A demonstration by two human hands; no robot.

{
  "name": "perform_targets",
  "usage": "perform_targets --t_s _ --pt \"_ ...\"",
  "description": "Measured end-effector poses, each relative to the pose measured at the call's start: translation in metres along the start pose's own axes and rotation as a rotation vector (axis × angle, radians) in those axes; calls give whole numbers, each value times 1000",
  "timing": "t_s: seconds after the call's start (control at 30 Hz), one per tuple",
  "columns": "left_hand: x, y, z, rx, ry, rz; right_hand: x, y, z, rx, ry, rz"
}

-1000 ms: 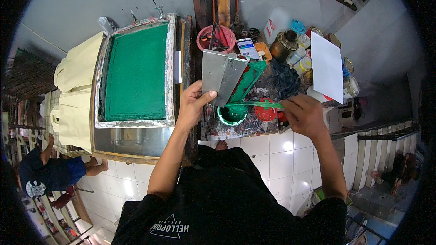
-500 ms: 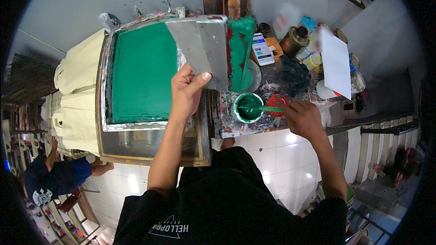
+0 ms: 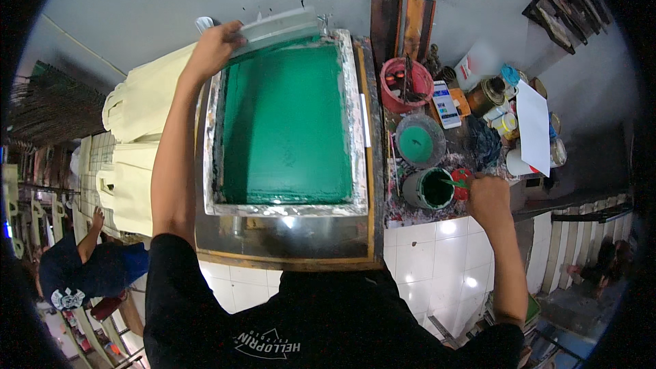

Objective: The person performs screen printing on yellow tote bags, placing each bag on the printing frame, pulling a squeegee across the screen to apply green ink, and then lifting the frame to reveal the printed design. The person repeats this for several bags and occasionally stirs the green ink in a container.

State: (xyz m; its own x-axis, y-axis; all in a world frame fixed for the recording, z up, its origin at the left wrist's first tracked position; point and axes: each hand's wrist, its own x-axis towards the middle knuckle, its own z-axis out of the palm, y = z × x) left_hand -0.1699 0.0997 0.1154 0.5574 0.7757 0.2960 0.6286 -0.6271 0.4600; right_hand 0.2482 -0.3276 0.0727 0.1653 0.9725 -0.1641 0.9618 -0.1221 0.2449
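Note:
A printing screen (image 3: 287,123) coated in green ink lies in its pale frame on the bench. My left hand (image 3: 213,48) grips a wide grey squeegee (image 3: 280,26) laid across the far end of the screen. My right hand (image 3: 486,195) rests by the right side of the bench, closed on a red-handled stick (image 3: 459,181) whose tip dips into an open can of green ink (image 3: 429,188).
The can's lid (image 3: 418,142), a red bucket (image 3: 406,84), a phone (image 3: 447,104), jars and a white sheet (image 3: 534,126) crowd the right of the bench. Cream cloth (image 3: 137,137) hangs at left. A seated person (image 3: 82,266) is lower left.
My left hand has carried the squeegee from beside the ink can up and left to the far end of the screen. My right hand stays at the can with the stick.

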Motion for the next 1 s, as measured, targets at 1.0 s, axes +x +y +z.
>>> perform_targets --t_s 1.0 --pt "-67 167 136 -376 -149 37 -13 -5 16 1005 286 96"
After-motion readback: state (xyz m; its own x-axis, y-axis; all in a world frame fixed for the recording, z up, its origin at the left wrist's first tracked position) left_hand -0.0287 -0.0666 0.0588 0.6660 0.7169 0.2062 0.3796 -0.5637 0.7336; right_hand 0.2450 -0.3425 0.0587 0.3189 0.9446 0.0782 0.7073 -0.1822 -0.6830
